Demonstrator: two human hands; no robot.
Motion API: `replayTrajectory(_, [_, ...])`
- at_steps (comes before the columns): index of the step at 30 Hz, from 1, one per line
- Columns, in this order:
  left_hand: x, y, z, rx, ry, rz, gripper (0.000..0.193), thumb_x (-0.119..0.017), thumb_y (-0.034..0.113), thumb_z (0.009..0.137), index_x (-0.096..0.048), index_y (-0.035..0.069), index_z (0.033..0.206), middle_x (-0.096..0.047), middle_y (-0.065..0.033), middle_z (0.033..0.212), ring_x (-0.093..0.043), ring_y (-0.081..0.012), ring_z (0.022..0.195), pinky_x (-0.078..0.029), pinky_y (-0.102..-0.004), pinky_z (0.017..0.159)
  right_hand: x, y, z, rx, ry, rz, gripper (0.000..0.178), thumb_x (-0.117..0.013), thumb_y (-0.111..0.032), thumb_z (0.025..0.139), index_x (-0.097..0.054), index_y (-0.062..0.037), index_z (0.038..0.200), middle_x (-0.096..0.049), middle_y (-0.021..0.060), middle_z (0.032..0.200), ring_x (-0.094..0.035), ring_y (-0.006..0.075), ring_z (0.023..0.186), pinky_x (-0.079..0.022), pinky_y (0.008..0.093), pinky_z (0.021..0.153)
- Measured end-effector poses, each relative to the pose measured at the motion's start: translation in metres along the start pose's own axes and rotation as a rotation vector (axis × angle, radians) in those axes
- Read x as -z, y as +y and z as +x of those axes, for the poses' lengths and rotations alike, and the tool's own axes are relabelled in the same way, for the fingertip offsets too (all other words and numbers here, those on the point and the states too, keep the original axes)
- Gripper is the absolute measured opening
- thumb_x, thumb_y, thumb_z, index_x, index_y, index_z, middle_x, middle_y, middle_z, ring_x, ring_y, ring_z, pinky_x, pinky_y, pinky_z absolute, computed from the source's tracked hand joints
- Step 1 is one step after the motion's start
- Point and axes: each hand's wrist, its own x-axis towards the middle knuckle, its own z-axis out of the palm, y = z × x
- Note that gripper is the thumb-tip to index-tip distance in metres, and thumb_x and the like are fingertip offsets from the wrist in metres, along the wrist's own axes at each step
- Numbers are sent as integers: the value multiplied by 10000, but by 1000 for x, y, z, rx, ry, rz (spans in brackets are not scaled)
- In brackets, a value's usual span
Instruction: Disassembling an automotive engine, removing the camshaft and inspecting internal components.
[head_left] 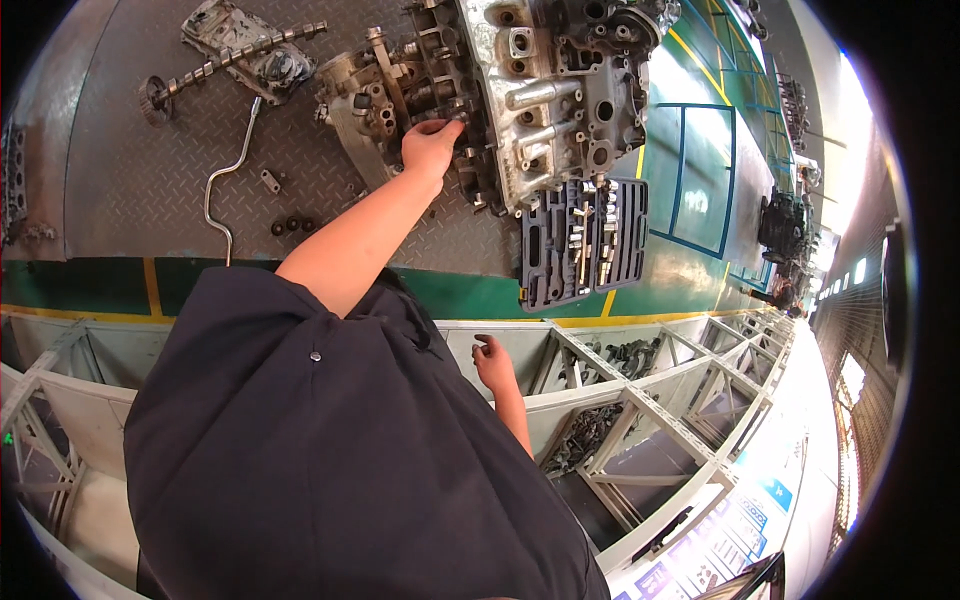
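My left hand reaches across to the dark, open row of bearing seats beside a large engine block. Its fingers are pressed together at the edge of the block, and whatever they hold is too small to make out. Lower down, away from the engine, is my right hand, its fingers curled in. A small dark spot shows at those fingertips, but I cannot name it. To the left of my left hand lies a dirty metal housing.
A camshaft lies across a cast cover. Nearby are a bent metal bar, a small link and dark rings. An open socket set case adjoins the block. White racks hold metal parts.
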Motion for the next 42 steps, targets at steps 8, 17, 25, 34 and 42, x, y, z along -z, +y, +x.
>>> replayTrajectory(8, [98, -3, -43, 199, -574, 5, 212, -608, 143, 893, -607, 36, 1076, -611, -7, 854, -543, -96, 744, -418, -246, 657, -8, -58, 26, 95, -76, 273, 257, -632, -143, 892, -615, 15, 1094, -626, 71, 739, -598, 121, 698, -484, 286, 643])
replayTrajectory(17, [250, -34, -99, 692, -306, -118, 318, -614, 129, 880, -554, 36, 1178, -583, -44, 992, -551, -150, 846, -467, -314, 783, -68, -265, 56, 588, -421, 124, 686, -753, -111, 772, -423, -87, 1373, -503, 144, 1211, -557, 266, 1073, -504, 355, 849])
replayTrajectory(25, [349, -28, -95, 596, -233, -385, 473, -574, 154, 866, -488, 67, 1322, -600, -56, 1091, -578, -175, 940, -471, -323, 823, -169, -319, 69, 926, -411, -30, 419, -699, -81, 722, -547, -17, 1107, -552, 172, 1078, -538, 366, 1053, -460, 431, 885])
replayTrajectory(34, [467, -7, -129, 505, 196, -60, 346, -520, 230, 936, -577, 87, 1247, -637, -90, 1155, -601, -150, 897, -460, -275, 797, -288, -363, 111, 1210, -56, -773, 276, -606, -140, 787, -575, -110, 1059, -517, 88, 1022, -501, 258, 986, -394, 399, 822])
replayTrajectory(42, [443, 22, -71, -13, -113, 511, 344, -532, 69, 827, -600, 10, 1160, -644, -115, 1086, -599, -171, 959, -458, -287, 861, -178, -358, 73, 1054, -25, -456, 561, -704, -220, 780, -491, -92, 1283, -488, 181, 1212, -491, 365, 1112, -412, 457, 941])
